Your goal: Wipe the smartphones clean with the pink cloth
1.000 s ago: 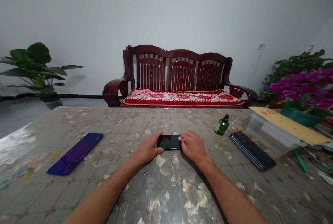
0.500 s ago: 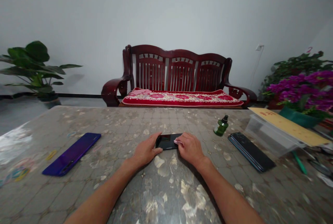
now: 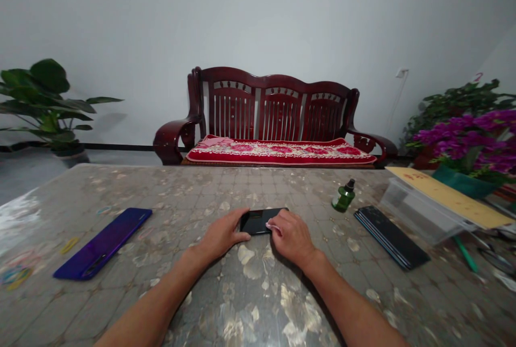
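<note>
A black phone point(image 3: 257, 222) lies flat on the patterned tabletop, its glossy face up. My left hand point(image 3: 223, 233) grips its left end between thumb and fingers. My right hand point(image 3: 293, 235) is closed around a small pinkish-white cloth point(image 3: 272, 225) and presses it on the phone's right part. Off to the left rests a blue-purple phone point(image 3: 105, 243). To the right of my right hand stand a green spray bottle point(image 3: 343, 196) and, nearer me, a stack of dark phones point(image 3: 390, 236).
A clear plastic box point(image 3: 423, 212) with a yellow board point(image 3: 451, 196) on top sits at the right, beside purple flowers point(image 3: 475, 140). Rubber bands point(image 3: 18, 277) lie at the left. Beyond the table point(image 3: 226, 175) is a red wooden bench point(image 3: 278, 115).
My right hand has slid the cloth slightly left and toward me over the phone, baring its far right corner. My left hand still grips the left end. The view has shifted a little.
</note>
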Available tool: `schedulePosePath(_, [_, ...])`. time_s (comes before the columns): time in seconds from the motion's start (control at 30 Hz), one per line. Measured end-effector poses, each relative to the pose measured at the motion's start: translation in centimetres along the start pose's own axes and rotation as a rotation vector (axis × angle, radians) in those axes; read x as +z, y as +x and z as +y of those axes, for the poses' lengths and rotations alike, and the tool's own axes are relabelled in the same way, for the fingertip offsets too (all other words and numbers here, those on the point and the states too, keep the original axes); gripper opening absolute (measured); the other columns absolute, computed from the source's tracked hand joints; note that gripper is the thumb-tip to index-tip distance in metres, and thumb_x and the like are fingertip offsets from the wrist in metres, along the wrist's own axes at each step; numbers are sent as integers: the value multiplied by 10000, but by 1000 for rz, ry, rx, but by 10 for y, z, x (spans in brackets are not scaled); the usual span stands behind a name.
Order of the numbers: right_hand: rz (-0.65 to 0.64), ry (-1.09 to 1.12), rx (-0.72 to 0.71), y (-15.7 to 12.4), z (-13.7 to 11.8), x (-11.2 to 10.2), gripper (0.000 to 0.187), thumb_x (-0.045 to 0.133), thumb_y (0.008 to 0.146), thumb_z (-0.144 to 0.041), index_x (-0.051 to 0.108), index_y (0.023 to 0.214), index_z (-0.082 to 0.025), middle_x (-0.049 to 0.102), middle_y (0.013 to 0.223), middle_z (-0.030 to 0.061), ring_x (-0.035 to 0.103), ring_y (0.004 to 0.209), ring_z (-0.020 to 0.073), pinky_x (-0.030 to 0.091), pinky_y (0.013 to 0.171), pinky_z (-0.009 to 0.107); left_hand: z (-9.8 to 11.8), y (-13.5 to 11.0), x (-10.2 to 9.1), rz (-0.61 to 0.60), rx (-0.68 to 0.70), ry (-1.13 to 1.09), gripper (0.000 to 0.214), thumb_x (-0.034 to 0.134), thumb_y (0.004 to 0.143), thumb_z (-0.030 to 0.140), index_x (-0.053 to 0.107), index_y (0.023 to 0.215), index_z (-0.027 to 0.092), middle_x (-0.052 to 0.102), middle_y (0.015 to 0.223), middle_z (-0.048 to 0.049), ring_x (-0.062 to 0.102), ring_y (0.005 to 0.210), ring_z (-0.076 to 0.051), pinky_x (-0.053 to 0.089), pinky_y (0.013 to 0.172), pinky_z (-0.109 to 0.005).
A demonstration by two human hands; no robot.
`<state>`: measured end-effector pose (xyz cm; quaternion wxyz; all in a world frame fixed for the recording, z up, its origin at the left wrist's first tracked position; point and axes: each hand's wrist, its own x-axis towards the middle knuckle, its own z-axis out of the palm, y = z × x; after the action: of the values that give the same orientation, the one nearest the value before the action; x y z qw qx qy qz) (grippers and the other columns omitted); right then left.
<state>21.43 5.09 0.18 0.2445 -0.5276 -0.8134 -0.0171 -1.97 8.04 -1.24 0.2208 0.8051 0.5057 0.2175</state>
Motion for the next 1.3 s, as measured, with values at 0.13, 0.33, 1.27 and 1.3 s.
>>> schedulePosePath(0.13, [40, -21, 110, 2, 12, 0, 156, 578, 862, -169, 717, 848, -237, 661, 847, 42, 599, 834, 191, 402, 741, 286, 2, -1, -2, -52, 102, 123, 547, 672, 851, 333, 518, 1373, 276, 527, 1449, -91, 564, 1251, -299, 442, 1044, -411])
schedulePosePath(0.33, [197, 157, 355, 7, 40, 2, 167, 575, 894, -252, 741, 877, -259, 685, 853, 22, 622, 814, 179, 442, 708, 271, 16, 1, -5, -130, 99, 368, 439, 529, 950, 374, 525, 1374, 262, 519, 1444, -125, 681, 1059, -316, 532, 907, -413])
schedulePosePath(1.27, [388, 274, 45, 14, 37, -2, 237, 499, 918, -198, 709, 1023, -228, 650, 947, 76, 599, 919, 197, 496, 869, 334, 20, 8, -12, 44, 3, 329, 266, 394, 1005, 289, 643, 1076, 231, 737, 1003, -69, 701, 893, -228, 494, 768, -289])
schedulePosePath(1.3, [397, 316, 47, 15, 39, -3, 226, 511, 913, -213, 711, 1018, -227, 653, 966, 78, 606, 929, 194, 500, 871, 331, 19, 8, -12, 53, -4, 309, 269, 386, 1006, 286, 641, 1069, 231, 735, 987, -64, 700, 881, -221, 489, 765, -283])
